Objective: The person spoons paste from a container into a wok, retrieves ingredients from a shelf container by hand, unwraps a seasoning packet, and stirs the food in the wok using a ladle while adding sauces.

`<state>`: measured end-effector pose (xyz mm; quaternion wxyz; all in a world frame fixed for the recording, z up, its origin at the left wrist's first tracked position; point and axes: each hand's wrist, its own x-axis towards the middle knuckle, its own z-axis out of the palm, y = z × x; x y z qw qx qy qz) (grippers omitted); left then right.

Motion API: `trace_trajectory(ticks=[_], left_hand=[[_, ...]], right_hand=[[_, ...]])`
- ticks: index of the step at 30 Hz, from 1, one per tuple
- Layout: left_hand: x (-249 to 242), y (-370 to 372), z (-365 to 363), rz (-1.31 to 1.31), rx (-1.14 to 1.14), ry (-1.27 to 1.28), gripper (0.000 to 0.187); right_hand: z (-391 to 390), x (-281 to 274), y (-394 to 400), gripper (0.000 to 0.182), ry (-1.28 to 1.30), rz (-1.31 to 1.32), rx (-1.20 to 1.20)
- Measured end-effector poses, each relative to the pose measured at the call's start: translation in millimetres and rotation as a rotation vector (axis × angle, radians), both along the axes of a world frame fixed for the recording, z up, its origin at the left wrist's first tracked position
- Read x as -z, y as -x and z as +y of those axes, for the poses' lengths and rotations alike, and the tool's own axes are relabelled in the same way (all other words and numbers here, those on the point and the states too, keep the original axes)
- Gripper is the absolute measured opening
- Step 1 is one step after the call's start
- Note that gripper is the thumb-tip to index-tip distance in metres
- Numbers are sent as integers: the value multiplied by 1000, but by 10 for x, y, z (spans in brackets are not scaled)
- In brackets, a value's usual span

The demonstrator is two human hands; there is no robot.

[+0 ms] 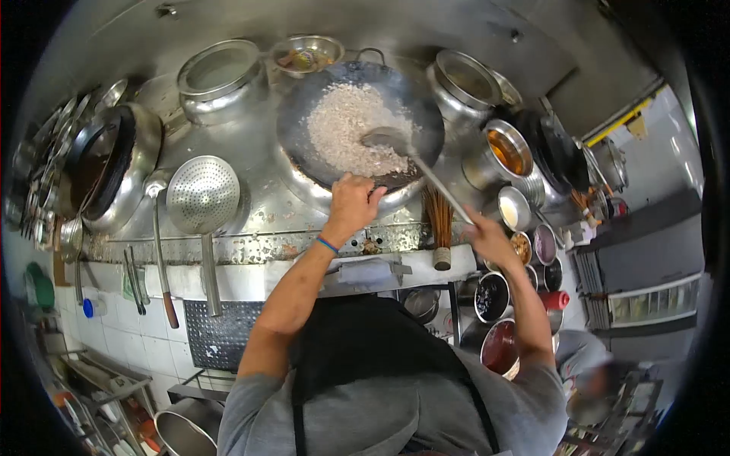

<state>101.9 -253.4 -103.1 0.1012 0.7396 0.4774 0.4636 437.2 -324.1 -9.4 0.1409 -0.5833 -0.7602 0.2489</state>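
A large dark wok [300, 140] sits on the steel range, holding a heap of pale, finely chopped food [346, 121]. At its near rim is my left hand [354, 205], closed on the edge with the fingertips partly hidden. My right hand [488, 237] grips the long handle of a ladle [445, 190]. The ladle's bowl rests in the chopped food, right of the wok's middle, and looks slightly blurred. Just below the wok's right side, a bamboo brush [439, 228] stands near the ladle handle.
A perforated skimmer [203, 195] and another long-handled ladle [161, 251] lie to the left. Lidded pots [220, 72] flank the wok. On the right stand a pot of orange liquid [508, 152] and several sauce containers [493, 296]. Another person [589, 372] is at lower right.
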Motion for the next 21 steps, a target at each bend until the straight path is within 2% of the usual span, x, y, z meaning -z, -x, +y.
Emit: trace_trajectory(ticks=[2, 4, 7, 9, 10, 11, 14, 15, 18, 21], left_hand=[[-34, -6, -11, 11, 5, 6, 35], [-15, -4, -15, 34, 5, 30, 34], [-7, 23, -6, 48, 6, 88, 31], [33, 25, 31, 55, 35, 88, 32], [55, 37, 30, 60, 46, 89, 33], [54, 39, 26, 40, 22, 58, 34], [-35, 9, 2, 17, -9, 11, 36], [-68, 12, -16, 28, -9, 34, 36], [-42, -39, -6, 55, -15, 102, 33], [-31, -7, 9, 60, -30, 78, 34]], right_hand=[[271, 117, 433, 54, 248, 129, 133], [427, 269, 660, 53, 110, 119, 109], [334, 166, 694, 54, -76, 18, 112], [153, -400, 637, 58, -56, -206, 214], [115, -357, 408, 61, -276, -129, 127], [73, -466, 300, 61, -224, -152, 155], [305, -145, 132, 60, -138, -336, 105], [366, -142, 408, 57, -95, -456, 168], [691, 227, 535, 54, -229, -303, 142], [631, -15, 547, 57, -243, -180, 164]])
